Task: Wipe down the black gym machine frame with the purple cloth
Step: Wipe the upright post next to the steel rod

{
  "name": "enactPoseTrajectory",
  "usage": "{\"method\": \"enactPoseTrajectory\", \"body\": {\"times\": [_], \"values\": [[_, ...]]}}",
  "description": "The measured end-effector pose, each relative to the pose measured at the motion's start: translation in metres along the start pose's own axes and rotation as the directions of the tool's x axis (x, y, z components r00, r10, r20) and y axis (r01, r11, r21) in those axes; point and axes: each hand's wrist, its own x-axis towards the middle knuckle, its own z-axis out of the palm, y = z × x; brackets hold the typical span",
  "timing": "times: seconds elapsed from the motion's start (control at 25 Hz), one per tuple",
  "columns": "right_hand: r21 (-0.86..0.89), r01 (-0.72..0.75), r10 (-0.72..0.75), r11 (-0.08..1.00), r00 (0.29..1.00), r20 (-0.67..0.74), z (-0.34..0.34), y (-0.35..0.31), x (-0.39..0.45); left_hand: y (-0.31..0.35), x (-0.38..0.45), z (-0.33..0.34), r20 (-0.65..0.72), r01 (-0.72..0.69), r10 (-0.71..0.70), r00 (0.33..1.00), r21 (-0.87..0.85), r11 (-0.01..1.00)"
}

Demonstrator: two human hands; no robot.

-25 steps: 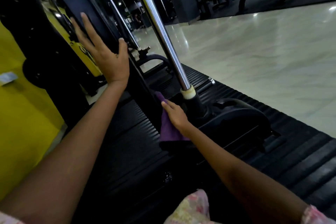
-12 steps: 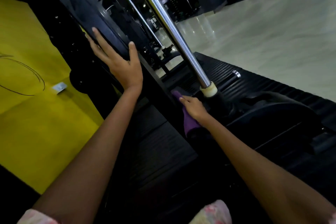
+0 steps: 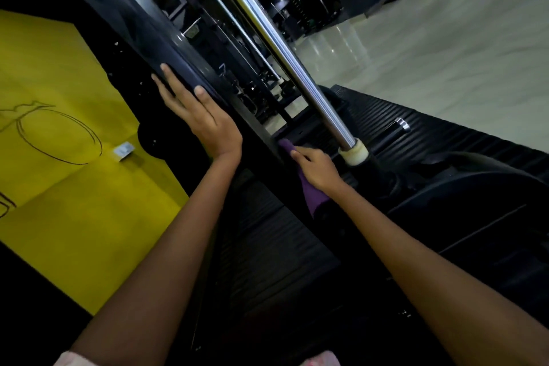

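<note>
The black gym machine frame (image 3: 139, 24) is a glossy slanted beam running from the upper left down to the centre. My left hand (image 3: 202, 119) lies flat against its side with straight fingers. Lower on the same beam, my right hand (image 3: 315, 168) presses the purple cloth (image 3: 312, 197) against the frame's inner edge, fingers extended over the cloth. Only a strip of cloth shows above and below the hand. The frame's lower part is dark and hard to make out.
A chrome rod (image 3: 276, 47) with a cream bumper (image 3: 355, 153) slants down just right of my right hand. Ribbed black rubber matting (image 3: 445, 134) covers the base. A yellow wall (image 3: 59, 128) is to the left, and a pale polished floor (image 3: 445, 53) lies beyond.
The view has swung closer and tilted toward the frame. My right hand with the cloth has slid slightly up along the beam. My left hand keeps flat contact with the frame.
</note>
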Motion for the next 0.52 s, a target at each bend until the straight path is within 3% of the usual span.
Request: {"method": "enactPoseTrajectory", "body": {"times": [0.2,0.28,0.4,0.44,0.52], "values": [[0.159,0.396,-0.374,0.905,0.915,-0.150,0.011,-0.048,-0.004,0.003,0.002,-0.001,0.015,0.007,-0.007,1.000,-0.001,1.000],[0.143,0.363,-0.338,0.921,0.925,-0.173,0.011,-0.028,-0.013,0.000,0.002,-0.002,0.022,0.006,-0.007,1.000,0.002,1.000],[0.125,0.102,-0.096,0.987,0.994,-0.051,0.002,-0.023,0.001,-0.006,0.004,-0.002,0.026,0.006,-0.006,1.000,0.016,1.000],[0.098,0.098,-0.096,0.990,0.995,-0.026,0.001,-0.031,0.007,-0.008,0.003,-0.002,0.029,0.009,-0.009,1.000,0.007,1.000],[0.118,0.234,-0.228,0.965,0.972,-0.063,0.003,-0.054,0.007,-0.009,0.000,-0.003,0.043,0.053,-0.051,0.998,-0.038,0.998]]}}
